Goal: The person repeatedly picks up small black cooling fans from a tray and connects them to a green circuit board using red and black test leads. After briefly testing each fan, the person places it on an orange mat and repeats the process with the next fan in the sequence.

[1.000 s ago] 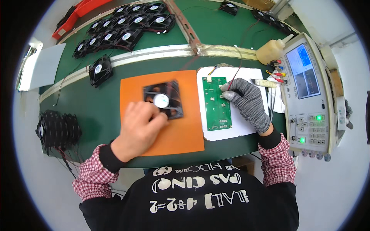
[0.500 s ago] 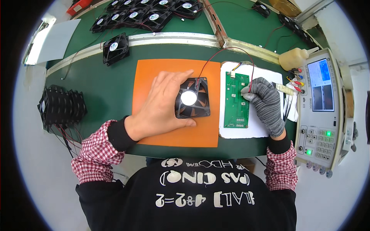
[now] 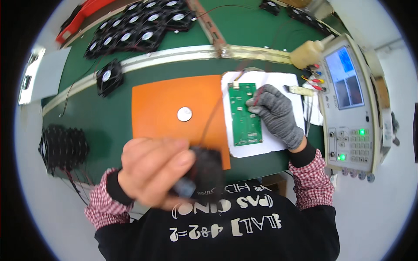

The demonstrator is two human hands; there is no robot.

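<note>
My left hand (image 3: 154, 169), bare and smeared by motion, grips a black cooling fan (image 3: 209, 172) near the table's front edge, tilted up off the mat. From the fan a thin lead runs up and over to the right, blurred along much of its length. In a grey knit glove, my right hand (image 3: 276, 115) pinches the red end of the lead at the right side of a green circuit board (image 3: 244, 130); its fingertips hide the connection. A white round disc (image 3: 184, 114) lies on the orange mat (image 3: 154, 100).
Under the board is a white pad (image 3: 278, 141). A bench test instrument (image 3: 352, 126) with a lit screen stands at right, beside a cream squeeze bottle (image 3: 307, 54). Several fans (image 3: 146, 37) fill the far left; a stack of fans (image 3: 63, 148) stands nearer. One fan (image 3: 109, 77) lies alone.
My left hand has lifted the fan off the orange mat and brought it toward me, baring the mat where it stood. My right hand keeps its pinch at the board. The whole view has shifted.
</note>
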